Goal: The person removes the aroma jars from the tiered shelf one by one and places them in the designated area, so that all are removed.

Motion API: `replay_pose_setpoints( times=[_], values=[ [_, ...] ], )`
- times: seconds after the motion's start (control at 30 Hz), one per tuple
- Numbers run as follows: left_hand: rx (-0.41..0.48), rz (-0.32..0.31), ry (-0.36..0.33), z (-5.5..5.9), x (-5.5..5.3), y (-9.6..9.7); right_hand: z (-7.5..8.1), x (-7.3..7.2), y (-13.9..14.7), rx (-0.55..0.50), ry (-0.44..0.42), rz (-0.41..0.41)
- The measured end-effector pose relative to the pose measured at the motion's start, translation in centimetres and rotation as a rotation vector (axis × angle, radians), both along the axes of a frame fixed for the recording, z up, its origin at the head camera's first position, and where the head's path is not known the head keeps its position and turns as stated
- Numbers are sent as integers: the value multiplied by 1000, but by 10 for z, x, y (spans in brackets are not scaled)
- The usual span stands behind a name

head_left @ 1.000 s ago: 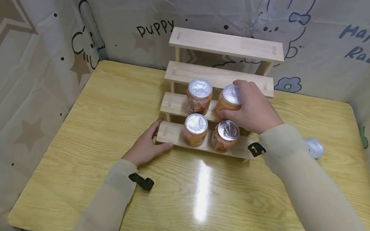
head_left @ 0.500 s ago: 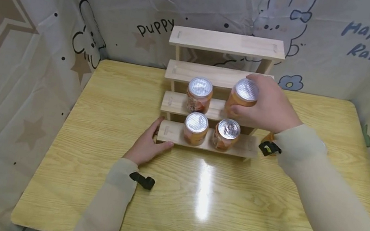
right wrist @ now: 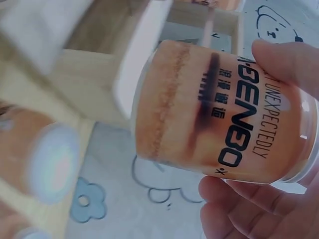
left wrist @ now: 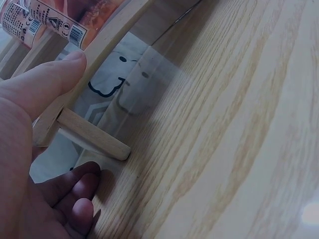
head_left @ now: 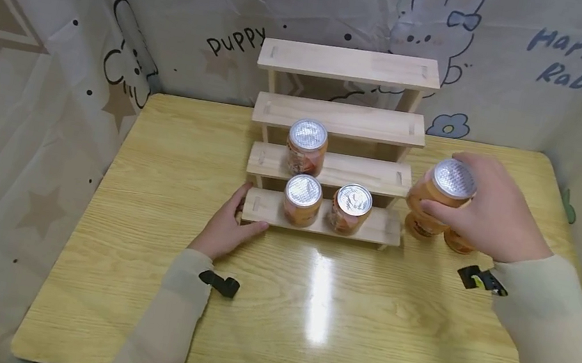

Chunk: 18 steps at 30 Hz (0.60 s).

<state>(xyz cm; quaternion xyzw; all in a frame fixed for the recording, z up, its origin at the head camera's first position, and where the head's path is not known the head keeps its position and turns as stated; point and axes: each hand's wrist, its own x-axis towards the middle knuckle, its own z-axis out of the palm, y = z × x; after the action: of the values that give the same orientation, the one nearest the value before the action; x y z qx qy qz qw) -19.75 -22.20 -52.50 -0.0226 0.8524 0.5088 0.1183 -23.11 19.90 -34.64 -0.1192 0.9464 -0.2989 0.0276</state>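
Observation:
My right hand [head_left: 498, 211] holds an orange-labelled can [head_left: 428, 196] with a silver lid, off to the right of a stepped wooden display rack [head_left: 337, 118]. In the right wrist view, thumb and fingers are around the can [right wrist: 199, 109], and dark lettering runs along its side. My left hand [head_left: 227, 228] grips the left end of the rack's lowest step, thumb on its front edge; the left wrist view shows the other fingers curled near a rack leg [left wrist: 94, 134]. One similar can [head_left: 306, 148] stands on the second step, and two, a left can [head_left: 302, 201] and a right can [head_left: 351, 210], on the lowest.
Under and beside the held can, two more cans stand on the table, a near-left can [head_left: 420, 228] and a partly hidden can [head_left: 457, 242]. The wooden table [head_left: 270, 333] meets a printed cloth backdrop [head_left: 188, 34] at the back and sides.
My right hand has lifted the can off the right of the second step and carried it rightward, over the table beside the rack. The left hand keeps its place on the rack.

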Motion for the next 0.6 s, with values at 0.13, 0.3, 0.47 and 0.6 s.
replay_pose_setpoints(
  times=[0.13,0.3,0.47,0.6],
  values=[
    [4,-2,-6,0,-1,0,-15,15,12,3,-6,14],
    [8,-2,-15,0,-1,-1,-40,32,21,-8,-53,34],
    [10,-1,-14,0,-1,-2,-66,43,25,15,-80,35],
    [6,0,-21,0,0,-1,-85,46,27,29,-69,54]
  ],
)
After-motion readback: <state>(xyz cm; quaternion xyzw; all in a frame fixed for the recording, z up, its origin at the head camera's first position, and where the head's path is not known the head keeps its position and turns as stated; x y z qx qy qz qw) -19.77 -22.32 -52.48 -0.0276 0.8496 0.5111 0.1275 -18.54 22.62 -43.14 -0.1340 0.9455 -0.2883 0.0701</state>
